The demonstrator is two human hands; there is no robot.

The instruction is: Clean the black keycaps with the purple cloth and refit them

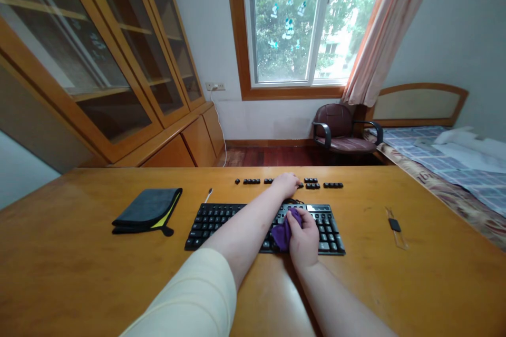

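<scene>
A black keyboard (217, 221) lies on the desk, and a strip of its top row shows bare without keycaps. My right hand (306, 237) is closed around a purple cloth (282, 234) above the keyboard's right half. Stretched over the keyboard, my left hand (286, 184) is at the row of loose keycaps behind it. Its fingertips pinch at a black keycap (301, 186), partly hidden by the fingers. More loose keycaps stand in small groups, among them a left group (252, 181) and a right group (333, 185).
A folded grey cloth (148, 208) with black and yellow edging lies left on the desk (118, 284). A small white-handled brush (208, 195) lies behind the keyboard. To the right is a keycap puller (394, 225). A chair (338, 126) stands beyond the desk.
</scene>
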